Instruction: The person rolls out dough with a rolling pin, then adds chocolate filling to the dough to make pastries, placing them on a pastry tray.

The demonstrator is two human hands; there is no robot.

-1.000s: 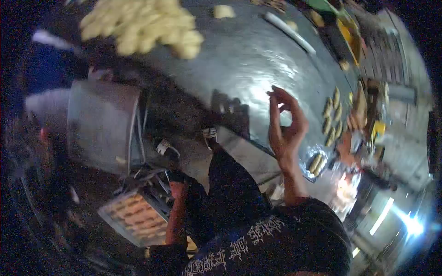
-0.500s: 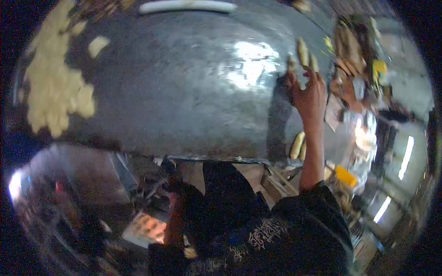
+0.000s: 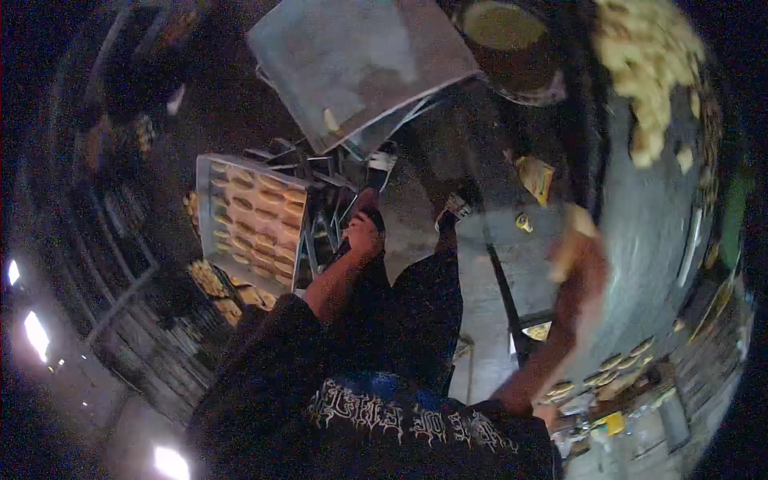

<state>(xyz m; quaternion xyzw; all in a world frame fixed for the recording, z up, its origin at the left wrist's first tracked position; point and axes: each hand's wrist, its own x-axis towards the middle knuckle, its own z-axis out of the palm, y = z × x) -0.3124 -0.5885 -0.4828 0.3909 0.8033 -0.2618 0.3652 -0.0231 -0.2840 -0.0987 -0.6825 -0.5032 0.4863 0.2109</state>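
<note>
My right hand, blurred by motion, is off the right-hand table's edge with its fingers closed on pale, elongated dough pieces. My left hand is low near my knee, beside the tray stand. Its fingers look curled, and whatever they might hold is hidden. Left of that hand sits a pale tray with rows of elongated dough pieces spaced across it.
A grey metal worktable runs along the right, with a dough sheet at its far end. Ahead stands a grey box-like surface, with a large round container beside it. A yellow packet lies on the floor.
My view has swung left from the worktable to the tray. My right hand has lifted off the table with the dough pieces that were at its fingertips.
</note>
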